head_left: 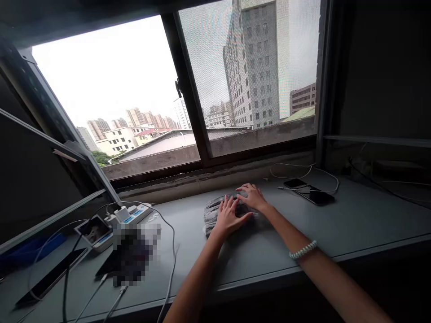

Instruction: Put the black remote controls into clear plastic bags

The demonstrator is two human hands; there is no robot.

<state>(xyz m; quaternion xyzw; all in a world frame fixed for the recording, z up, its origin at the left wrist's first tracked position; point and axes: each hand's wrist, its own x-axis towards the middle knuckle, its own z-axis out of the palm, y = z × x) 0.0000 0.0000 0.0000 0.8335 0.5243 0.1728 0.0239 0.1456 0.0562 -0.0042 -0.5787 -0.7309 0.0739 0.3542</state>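
Observation:
A dark grey bundle [213, 211], which looks like folded cloth or crinkled plastic, lies flat on the grey tabletop [191, 244]. My left hand [230, 217] rests palm down on its middle, fingers spread and thumb stretched to the right. At the bundle's far right corner is my right hand [252, 197], its fingers apart and slightly bent, the tips touching or just over the surface. Both hands cover much of the bundle, so its right part is partly hidden. Around my right forearm sits a pale green coiled hair tie [303, 250].
On the right lies a black phone [310, 192] with a white cable [332, 175] across it. To the left are a power strip [134, 214] with plugs, a small picture card [93, 229], a dark tablet-like device [54, 276], a pixelated item and loose cables. A window [205, 89] stands behind.

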